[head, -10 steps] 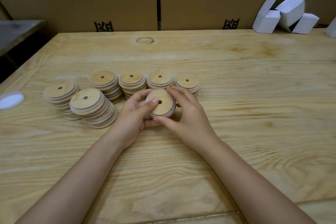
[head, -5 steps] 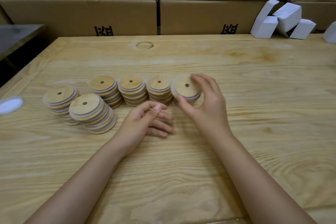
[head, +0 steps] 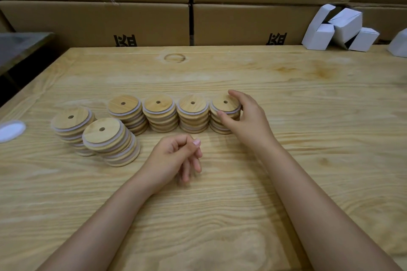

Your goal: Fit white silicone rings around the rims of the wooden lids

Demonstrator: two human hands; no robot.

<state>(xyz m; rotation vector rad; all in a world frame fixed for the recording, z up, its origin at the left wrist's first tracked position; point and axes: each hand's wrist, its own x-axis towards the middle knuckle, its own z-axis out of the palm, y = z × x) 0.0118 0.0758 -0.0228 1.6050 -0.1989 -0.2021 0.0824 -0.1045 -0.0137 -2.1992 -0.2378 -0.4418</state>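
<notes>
Our right hand (head: 246,116) curls over the rightmost stack. Its thumb sits on the near rim and its fingers on the far rim of the top lid (head: 224,104), a round pale-wood disc with a small centre hole. Our left hand (head: 174,158) rests on the pale wooden table (head: 308,138) just in front of the stacks, fingers loosely curled and holding nothing.

Six lid stacks (head: 193,116) stand there, four in a row and two more to the left, which lean. White silicone rings (head: 120,114) show as thin bands under the lid edges.

We judge each lid to be light and stiff, with a smooth face that gives little hold. The rim is the place to take it, pinched across opposite edges where the soft ring adds grip. The ring itself should stretch and cling, so we would lift straight up rather than drag it and tip the pile.

At the far left edge lies a flat white round piece (head: 12,130); we cannot tell what it is. Brown cardboard boxes (head: 99,22) line the back, with small white cartons (head: 341,26) to the right.
</notes>
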